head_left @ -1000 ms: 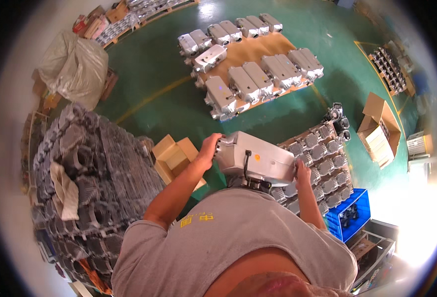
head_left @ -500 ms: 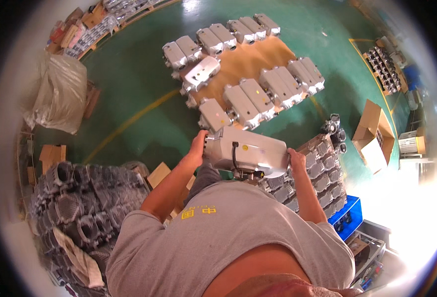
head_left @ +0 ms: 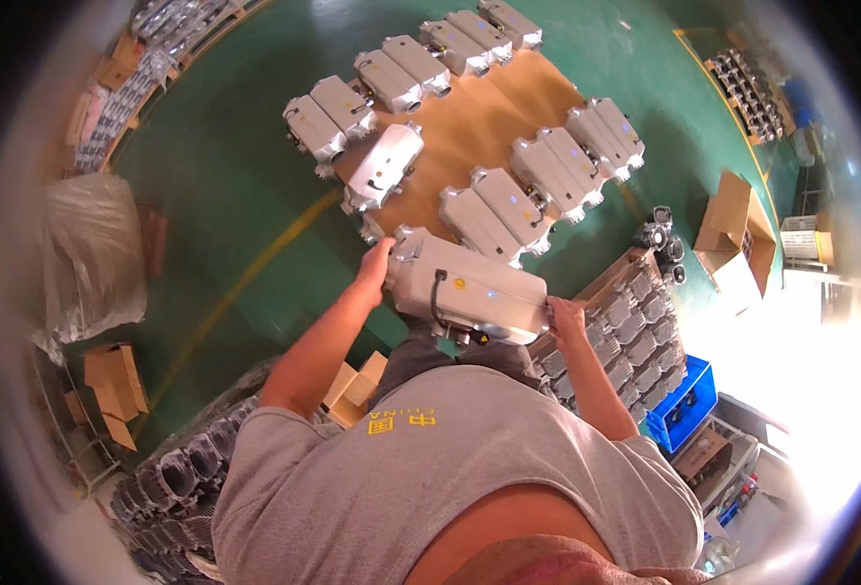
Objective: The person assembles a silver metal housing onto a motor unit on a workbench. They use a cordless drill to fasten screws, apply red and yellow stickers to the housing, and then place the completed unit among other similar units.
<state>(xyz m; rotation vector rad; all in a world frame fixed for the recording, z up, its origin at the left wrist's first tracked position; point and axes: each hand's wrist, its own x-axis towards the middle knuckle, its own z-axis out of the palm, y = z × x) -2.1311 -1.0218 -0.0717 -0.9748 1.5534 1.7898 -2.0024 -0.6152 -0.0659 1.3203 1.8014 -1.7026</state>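
Note:
Between my two hands I carry a silver-grey, boxy heater unit [head_left: 494,292] with a short black cable and a small yellow sticker. My left hand [head_left: 376,269] is closed round its left end, and my right hand [head_left: 566,320] grips the right end. It is held level in front of my waist, over the near edge of a brown cardboard sheet [head_left: 474,122]. On that sheet stand similar heater units in a far row [head_left: 401,76] and a near row [head_left: 559,171]. One unit [head_left: 386,166] lies at an angle at the left.
Stacked grey metal housings stand on a pallet [head_left: 621,336] by my right arm and in a pile [head_left: 182,487] at lower left. A blue crate [head_left: 679,405], an open carton [head_left: 738,239], a plastic-covered stack [head_left: 94,258] and small boxes [head_left: 357,382] surround me.
The view has turned, and the sheet with its rows shows larger around its left end. The heater unit has shifted left in view, still in both hands, and now covers the nearest left unit.

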